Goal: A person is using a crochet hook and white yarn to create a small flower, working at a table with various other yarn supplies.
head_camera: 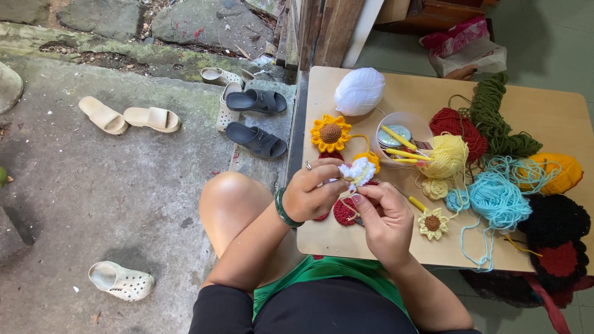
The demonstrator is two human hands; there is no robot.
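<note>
Your left hand (311,193) and right hand (385,218) meet over the near edge of the counter (346,238), both grips closed, pinching a small white crocheted flower (357,172) between the fingertips. Your right hand also holds a yellow-handled crochet hook (413,202), pointing toward 4 o'clock. At 11 o'clock from the flower lies a crocheted sunflower (330,133); at 12 o'clock a white yarn ball (359,91); at 2 o'clock a bowl (402,124) of hooks; at 3 o'clock light blue yarn (499,200).
</note>
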